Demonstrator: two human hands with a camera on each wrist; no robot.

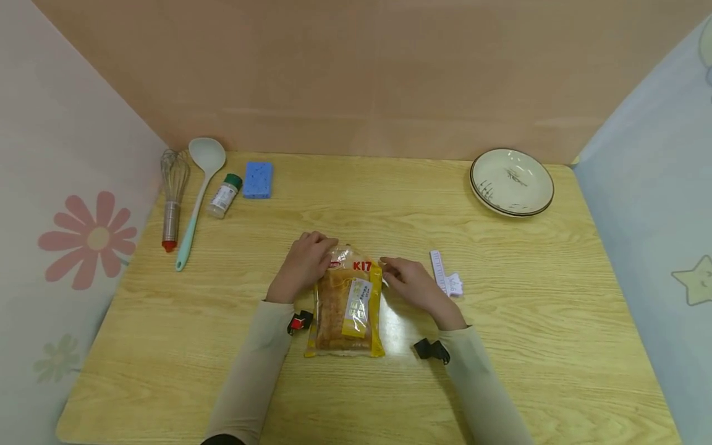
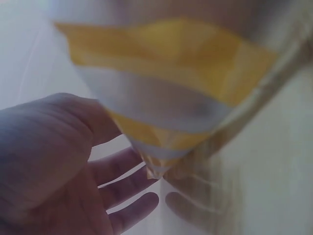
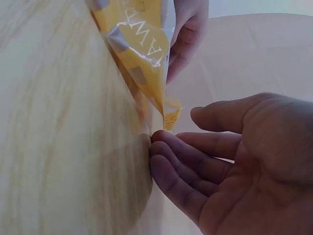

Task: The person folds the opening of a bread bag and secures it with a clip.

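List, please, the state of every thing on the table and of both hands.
Bread bag: lying flat, far end held by both hands.
Left hand: gripping the bag's top corner.
Right hand: fingers relaxed, touching the bag's edge.
Bag clip: lying unused beside the right hand.
Plate: upright, nothing on it.
Spice bottle: on its side, capped.

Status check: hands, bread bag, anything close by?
Left hand grips bread bag top. Right hand open, fingertips at the bag's corner. White clip beside right hand.

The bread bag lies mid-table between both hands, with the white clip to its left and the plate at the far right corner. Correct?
Not quite. In the head view the white clip lies right of the bread bag, beside the right hand. The rest holds.
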